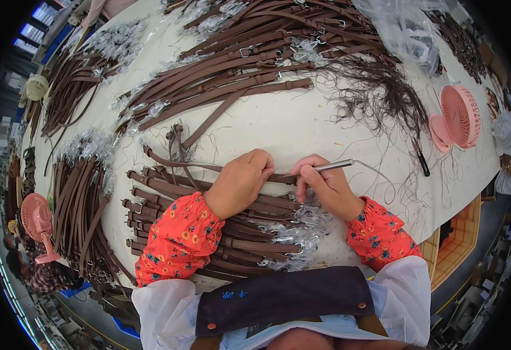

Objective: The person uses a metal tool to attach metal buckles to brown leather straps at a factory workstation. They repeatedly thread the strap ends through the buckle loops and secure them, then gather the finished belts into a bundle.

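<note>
My left hand (239,184) is closed on a brown leather strap (281,178), pinching it near one end. My right hand (330,191) grips a slim silver pen-shaped tool (333,165), with a thin cable running from its back end. The tool's tip meets the strap's end close to my right fingertips, though the exact contact is too small to make out. Below both hands lies a pile of similar brown straps (261,247), their right ends wrapped in clear plastic (302,233).
More brown straps (209,93) with metal buckles cover the far table, and another bundle (80,204) lies left. A dark thread tangle (378,93) sits far right, near a black-handled tool (423,163). Pink fans stand right (459,116) and left (37,221). People sit beyond the left edge.
</note>
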Available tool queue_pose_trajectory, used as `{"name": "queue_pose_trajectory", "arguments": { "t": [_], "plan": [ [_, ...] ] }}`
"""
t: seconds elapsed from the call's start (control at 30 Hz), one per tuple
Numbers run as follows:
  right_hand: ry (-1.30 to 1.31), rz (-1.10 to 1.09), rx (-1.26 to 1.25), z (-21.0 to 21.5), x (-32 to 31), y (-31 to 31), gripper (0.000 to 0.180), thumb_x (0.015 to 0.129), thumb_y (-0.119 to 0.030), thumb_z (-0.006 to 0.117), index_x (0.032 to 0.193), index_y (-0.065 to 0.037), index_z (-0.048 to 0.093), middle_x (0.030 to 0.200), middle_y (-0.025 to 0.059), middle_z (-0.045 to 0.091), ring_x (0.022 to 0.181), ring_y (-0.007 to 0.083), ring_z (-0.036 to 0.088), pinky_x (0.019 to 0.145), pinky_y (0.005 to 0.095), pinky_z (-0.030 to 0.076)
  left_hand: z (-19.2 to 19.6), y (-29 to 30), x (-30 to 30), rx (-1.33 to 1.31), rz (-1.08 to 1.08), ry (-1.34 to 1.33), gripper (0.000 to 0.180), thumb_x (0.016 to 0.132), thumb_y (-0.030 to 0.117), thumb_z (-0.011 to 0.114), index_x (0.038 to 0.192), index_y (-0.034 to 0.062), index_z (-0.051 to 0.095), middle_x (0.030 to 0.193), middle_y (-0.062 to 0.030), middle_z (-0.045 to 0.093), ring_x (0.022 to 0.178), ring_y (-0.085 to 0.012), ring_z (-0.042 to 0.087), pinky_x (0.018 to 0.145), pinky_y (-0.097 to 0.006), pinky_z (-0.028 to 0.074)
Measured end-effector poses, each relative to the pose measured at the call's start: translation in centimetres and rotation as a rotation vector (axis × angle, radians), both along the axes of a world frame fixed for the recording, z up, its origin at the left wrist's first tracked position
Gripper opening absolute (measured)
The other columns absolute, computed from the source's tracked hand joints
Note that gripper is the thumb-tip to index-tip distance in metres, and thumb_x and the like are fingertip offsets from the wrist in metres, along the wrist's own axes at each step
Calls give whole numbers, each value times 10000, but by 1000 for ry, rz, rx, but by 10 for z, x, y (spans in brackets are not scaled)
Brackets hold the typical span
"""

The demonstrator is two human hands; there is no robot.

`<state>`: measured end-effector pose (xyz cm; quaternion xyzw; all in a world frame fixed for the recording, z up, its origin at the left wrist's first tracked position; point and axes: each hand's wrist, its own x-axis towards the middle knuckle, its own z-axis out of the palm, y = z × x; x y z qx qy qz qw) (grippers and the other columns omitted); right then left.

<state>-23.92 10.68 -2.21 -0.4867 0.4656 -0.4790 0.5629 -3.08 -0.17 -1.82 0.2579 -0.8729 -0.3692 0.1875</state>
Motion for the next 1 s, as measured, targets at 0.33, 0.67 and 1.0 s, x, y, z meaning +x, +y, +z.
{"name": "queue_pose_trajectory", "arguments": {
  "t": [0.33, 0.67, 1.0],
  "plan": [
    [10, 0, -9, -2, 2, -1, 263, 1081, -254, 436, 1103, -24, 563, 732, 23, 610, 639, 88, 592, 597, 239, 469, -1, -1, 1, 1, -9, -2, 147, 888, 4, 636, 980, 21, 523, 860, -158, 593, 775, -362, 604, 679, -415, 481],
    [15, -13, 11, -1, 0, 0, 263, 1079, -254, 442, 1101, -24, 567, 722, 22, 613, 637, 86, 592, 595, 237, 458, 3, 0, -1, 78, 41, -3, 133, 902, 1, 621, 984, 23, 518, 837, -144, 586, 742, -337, 591, 673, -387, 484],
    [6, -152, -126, -2, 3, 0, 263, 1076, -215, 446, 1196, -8, 554, 951, 91, 650, 890, 150, 628, 855, 306, 505, 15, -4, 12, -247, -181, -93, 178, 826, 129, 721, 963, 74, 621, 996, -68, 608, 914, -282, 607, 848, -398, 469]
  ]
}}
